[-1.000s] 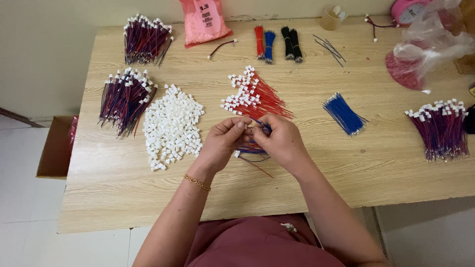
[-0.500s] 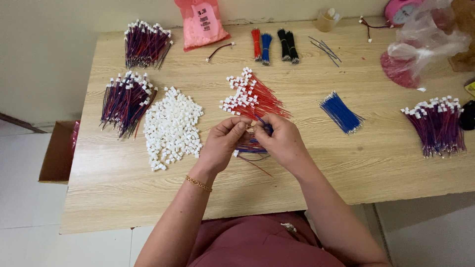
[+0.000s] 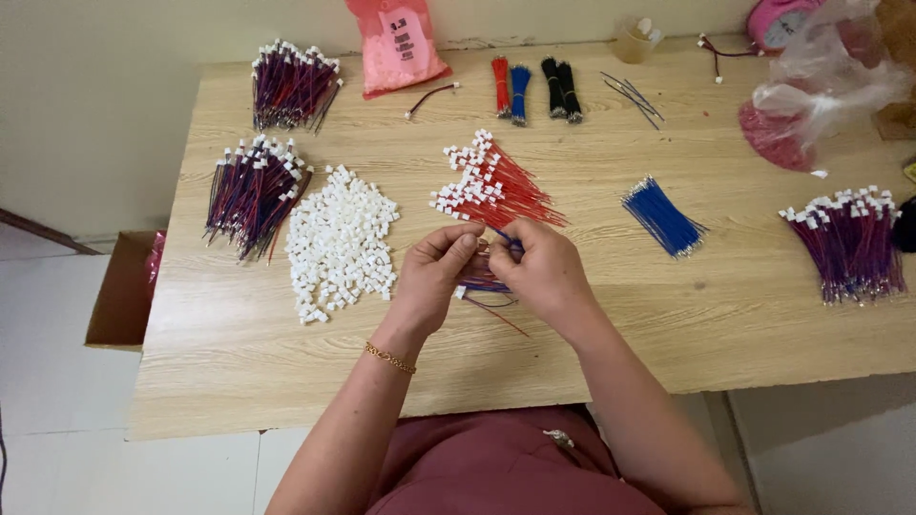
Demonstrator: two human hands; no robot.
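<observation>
Both hands, left [image 3: 434, 277] and right [image 3: 539, 272], pinch a blue wire [image 3: 506, 238] between closed fingertips above the table [image 3: 611, 315], near the red wires [image 3: 496, 186]. A slack pinch could let the thin wire slip into the loose wires [image 3: 482, 283] beneath.

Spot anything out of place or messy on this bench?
Nothing damaged or spilled. Wire bundles and the white connector pile sit in separate heaps. Only strays: one loose red wire beneath the hands, a single lead by the pink bag.
</observation>
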